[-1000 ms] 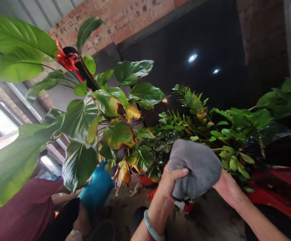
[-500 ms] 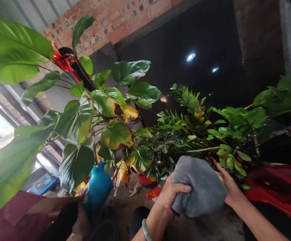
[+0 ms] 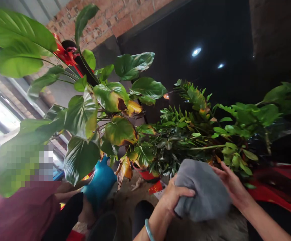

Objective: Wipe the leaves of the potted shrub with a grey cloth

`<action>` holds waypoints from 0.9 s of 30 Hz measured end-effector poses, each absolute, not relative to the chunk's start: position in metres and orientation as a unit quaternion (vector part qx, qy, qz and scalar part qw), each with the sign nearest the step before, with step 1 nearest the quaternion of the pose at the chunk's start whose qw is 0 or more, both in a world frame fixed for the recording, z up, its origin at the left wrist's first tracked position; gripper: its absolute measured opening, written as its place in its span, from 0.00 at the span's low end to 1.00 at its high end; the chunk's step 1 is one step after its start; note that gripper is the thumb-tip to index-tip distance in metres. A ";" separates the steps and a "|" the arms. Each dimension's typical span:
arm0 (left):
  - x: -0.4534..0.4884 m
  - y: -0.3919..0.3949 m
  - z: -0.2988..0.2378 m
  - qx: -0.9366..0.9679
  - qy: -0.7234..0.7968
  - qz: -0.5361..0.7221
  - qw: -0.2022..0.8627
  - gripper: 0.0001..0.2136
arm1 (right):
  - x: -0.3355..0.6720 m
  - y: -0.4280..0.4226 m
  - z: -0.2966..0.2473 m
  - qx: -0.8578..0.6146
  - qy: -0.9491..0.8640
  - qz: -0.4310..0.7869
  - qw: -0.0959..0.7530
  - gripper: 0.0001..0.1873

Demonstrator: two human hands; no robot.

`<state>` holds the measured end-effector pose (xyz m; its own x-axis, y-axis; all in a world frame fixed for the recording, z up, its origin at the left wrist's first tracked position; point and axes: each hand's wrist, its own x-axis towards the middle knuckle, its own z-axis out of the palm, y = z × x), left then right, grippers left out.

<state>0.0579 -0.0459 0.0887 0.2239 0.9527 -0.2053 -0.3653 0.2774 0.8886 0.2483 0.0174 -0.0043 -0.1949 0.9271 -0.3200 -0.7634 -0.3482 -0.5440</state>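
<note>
My left hand (image 3: 173, 197) grips a bunched grey cloth (image 3: 203, 190), thumb over its front. My right hand (image 3: 232, 184) lies against the cloth's right side with fingers stretched towards the leaves. Just above the cloth spreads a dark green plant with small glossy leaflets (image 3: 185, 140). A light blue bangle (image 3: 149, 230) circles my left wrist.
A big-leaved plant (image 3: 85, 113) with yellowing leaves stands at the left, a red ribbon (image 3: 65, 55) near its top. A blue pot (image 3: 100, 182) sits below it. Another person in a maroon top (image 3: 22, 214) crouches at lower left. Red objects (image 3: 281, 187) lie at the right.
The cloth and both hands have dropped lower, away from the small leaves. My right hand's fingers now stretch out beside the cloth. The person at left has shifted.
</note>
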 end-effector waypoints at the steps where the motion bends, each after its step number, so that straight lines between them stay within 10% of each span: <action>1: 0.059 -0.049 0.095 0.379 0.386 0.471 0.697 0.26 | 0.249 0.017 -0.005 -0.316 -0.129 0.755 0.560 0.11; 27: 0.084 0.019 0.142 0.339 0.372 0.591 0.630 0.21 | 0.239 0.019 0.000 -0.312 -0.127 0.741 0.582 0.19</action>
<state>0.0836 0.0191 0.1425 0.0242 0.9974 -0.0677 -0.4930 0.0708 0.8672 0.2391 0.0189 -0.0002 -0.1289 0.9406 -0.3141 -0.7826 -0.2910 -0.5503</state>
